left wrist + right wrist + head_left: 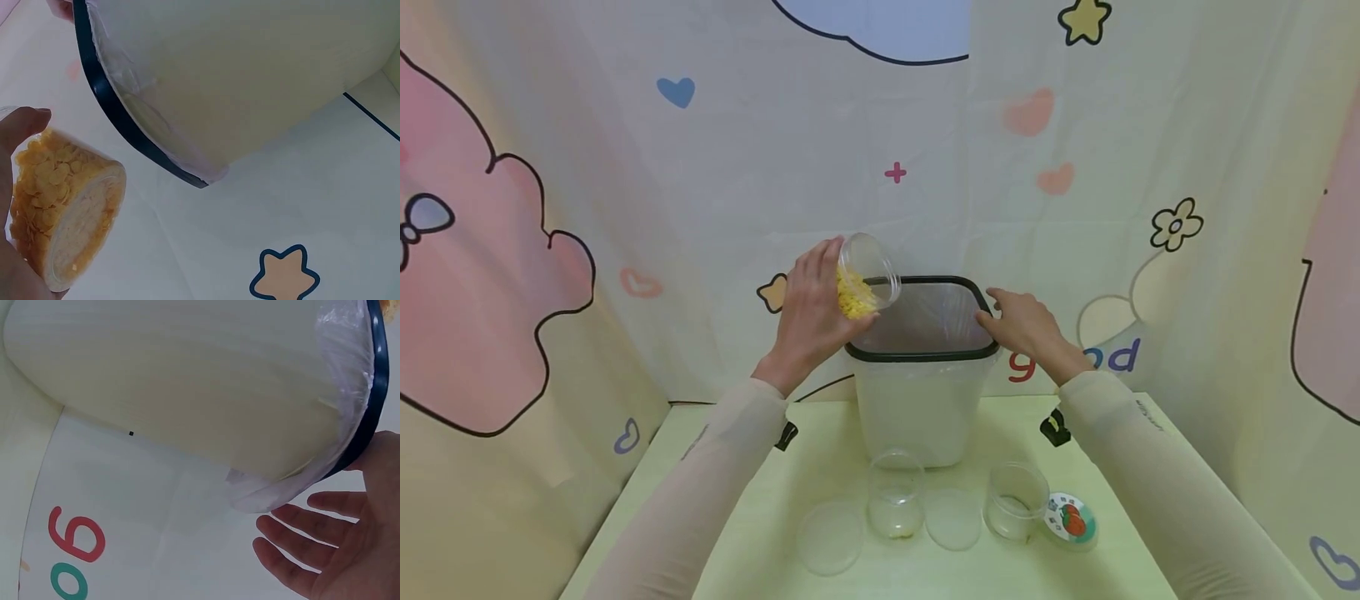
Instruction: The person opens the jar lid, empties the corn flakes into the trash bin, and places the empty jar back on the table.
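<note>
My left hand (815, 304) grips a clear plastic tub (874, 258) that is tilted on its side, its open mouth toward the trash bin (916, 417). Yellow flakes (852, 293), like cornflakes, lie inside; in the left wrist view they fill much of the tub's lower side. The bin stands upright with a black rim (925, 357) and a thin clear liner (350, 356) tucked under it. At the right side of that rim is my right hand (1026, 323). Its thumb is at the rim, and the fingers (306, 547) are spread and nearly straight beside the liner's edge.
On the table before the bin stand two clear tubs, the left one (897, 496) and the right one (1017, 500). Two clear lids (831, 537) lie flat near them, with a printed lid (1072, 518) at the right. A patterned curtain (820, 150) hangs close behind the bin.
</note>
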The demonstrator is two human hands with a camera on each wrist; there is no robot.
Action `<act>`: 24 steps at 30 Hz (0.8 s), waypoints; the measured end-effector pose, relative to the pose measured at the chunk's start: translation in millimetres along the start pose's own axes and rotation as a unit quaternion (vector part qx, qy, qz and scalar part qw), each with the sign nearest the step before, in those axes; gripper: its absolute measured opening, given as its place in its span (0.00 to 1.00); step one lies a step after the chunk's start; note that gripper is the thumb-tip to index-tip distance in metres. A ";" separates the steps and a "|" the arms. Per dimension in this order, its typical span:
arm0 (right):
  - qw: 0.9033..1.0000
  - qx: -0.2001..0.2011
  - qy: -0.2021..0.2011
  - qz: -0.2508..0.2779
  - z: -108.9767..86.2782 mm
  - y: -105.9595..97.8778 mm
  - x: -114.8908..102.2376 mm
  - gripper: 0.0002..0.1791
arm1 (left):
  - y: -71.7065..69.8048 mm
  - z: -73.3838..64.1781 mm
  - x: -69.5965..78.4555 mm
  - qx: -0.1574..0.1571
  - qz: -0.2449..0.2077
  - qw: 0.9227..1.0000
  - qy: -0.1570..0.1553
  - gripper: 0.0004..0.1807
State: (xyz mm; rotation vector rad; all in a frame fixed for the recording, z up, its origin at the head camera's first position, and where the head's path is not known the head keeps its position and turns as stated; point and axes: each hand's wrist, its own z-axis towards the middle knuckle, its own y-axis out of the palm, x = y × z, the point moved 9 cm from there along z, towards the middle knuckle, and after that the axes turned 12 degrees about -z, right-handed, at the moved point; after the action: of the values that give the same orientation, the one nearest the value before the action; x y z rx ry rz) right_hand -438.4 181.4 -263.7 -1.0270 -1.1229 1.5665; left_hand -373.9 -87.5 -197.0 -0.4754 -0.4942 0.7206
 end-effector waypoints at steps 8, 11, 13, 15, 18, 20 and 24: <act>1.000 -0.010 0.010 0.021 1.4 10.2 4.8 0.29 | 10.2 3.6 1.2 -0.026 0.004 1.000 -0.007 0.57; 1.000 -0.005 0.010 0.021 3.8 12.2 4.2 0.27 | 11.8 4.5 1.8 -0.030 0.009 1.000 -0.007 0.57; 1.000 0.000 0.012 0.019 4.9 12.2 3.4 0.27 | 12.8 5.6 1.7 -0.032 0.014 0.999 -0.006 0.57; 1.000 0.004 0.016 0.019 5.5 11.7 3.1 0.26 | 13.6 7.3 2.1 -0.033 0.021 0.999 -0.004 0.57; 0.999 0.007 0.023 0.026 5.8 11.7 3.5 0.25 | 15.6 10.2 2.0 -0.037 0.025 0.999 -0.002 0.56; 0.999 0.008 0.024 0.031 6.0 12.2 3.8 0.24 | 16.7 11.7 2.2 -0.040 0.026 0.999 -0.001 0.56; 0.999 0.010 0.024 0.034 6.6 13.1 4.1 0.24 | 19.1 14.4 3.5 -0.048 0.025 0.999 0.002 0.55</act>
State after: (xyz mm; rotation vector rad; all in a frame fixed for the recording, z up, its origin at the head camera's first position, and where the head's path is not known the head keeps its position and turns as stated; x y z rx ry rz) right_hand -448.3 182.0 -275.3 -1.0933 -1.0474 1.5950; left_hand -389.4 -68.9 -195.7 -0.5804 -0.5163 0.7471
